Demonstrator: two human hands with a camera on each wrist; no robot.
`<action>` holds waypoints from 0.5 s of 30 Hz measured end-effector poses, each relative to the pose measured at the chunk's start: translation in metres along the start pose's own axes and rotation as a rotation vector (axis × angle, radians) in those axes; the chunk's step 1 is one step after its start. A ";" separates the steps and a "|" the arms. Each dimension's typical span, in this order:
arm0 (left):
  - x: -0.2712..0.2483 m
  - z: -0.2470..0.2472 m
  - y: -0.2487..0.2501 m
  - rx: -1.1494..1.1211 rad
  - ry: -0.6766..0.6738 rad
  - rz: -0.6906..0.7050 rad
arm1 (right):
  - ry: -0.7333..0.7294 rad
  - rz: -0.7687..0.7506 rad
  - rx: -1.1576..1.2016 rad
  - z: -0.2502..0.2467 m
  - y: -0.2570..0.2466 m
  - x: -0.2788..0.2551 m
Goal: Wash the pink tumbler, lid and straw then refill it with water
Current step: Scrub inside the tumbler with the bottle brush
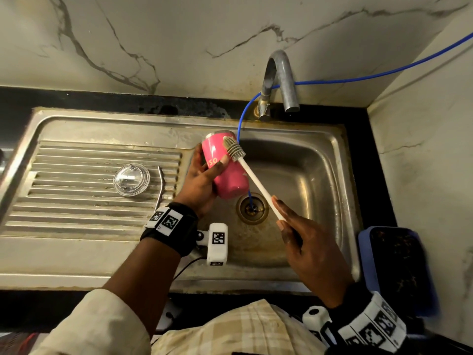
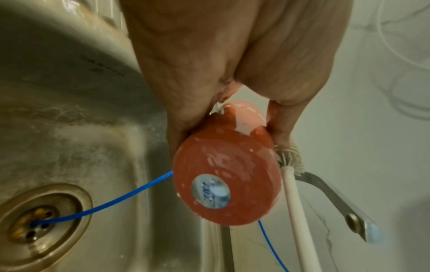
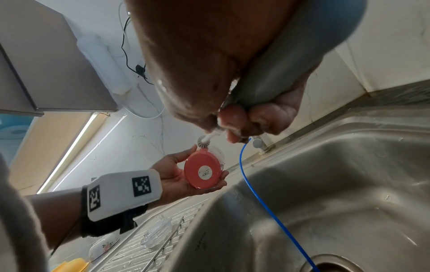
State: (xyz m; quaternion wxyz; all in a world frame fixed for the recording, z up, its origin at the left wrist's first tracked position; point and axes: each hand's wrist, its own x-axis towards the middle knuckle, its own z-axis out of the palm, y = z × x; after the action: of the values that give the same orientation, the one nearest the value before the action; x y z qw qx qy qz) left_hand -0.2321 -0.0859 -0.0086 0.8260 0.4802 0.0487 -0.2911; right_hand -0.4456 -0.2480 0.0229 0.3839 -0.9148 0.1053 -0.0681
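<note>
My left hand [image 1: 204, 175] grips the pink tumbler [image 1: 227, 167] over the sink basin's left edge, tilted with its mouth away from me. Its base with a round sticker [image 2: 210, 191] faces the left wrist camera; the base [image 3: 202, 171] also shows in the right wrist view. My right hand [image 1: 294, 226] holds a bottle brush by its white handle [image 1: 258, 185]; the grey bristle head [image 1: 233, 148] lies against the tumbler's outer side near the rim. The clear lid [image 1: 131, 179] and the metal straw [image 1: 161, 185] lie on the ribbed drainboard.
The steel sink basin [image 1: 320, 175] has a drain [image 1: 252, 207] with a thin blue tube [image 1: 240, 124] running into it. A grey tap [image 1: 280, 80] stands behind the basin. A blue container [image 1: 396, 270] sits at the right on the black counter.
</note>
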 end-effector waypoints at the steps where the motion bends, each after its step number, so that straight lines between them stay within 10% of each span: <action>1: 0.000 -0.001 0.000 0.009 -0.001 -0.006 | 0.004 0.001 -0.005 -0.001 0.000 -0.001; 15: 0.001 -0.003 -0.004 -0.003 -0.027 -0.045 | 0.050 0.026 0.017 0.002 0.002 -0.001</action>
State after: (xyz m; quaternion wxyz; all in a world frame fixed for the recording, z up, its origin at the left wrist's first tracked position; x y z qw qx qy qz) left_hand -0.2333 -0.0850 -0.0139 0.8205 0.4737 0.0489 -0.3162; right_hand -0.4459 -0.2473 0.0201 0.3900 -0.9080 0.1262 -0.0868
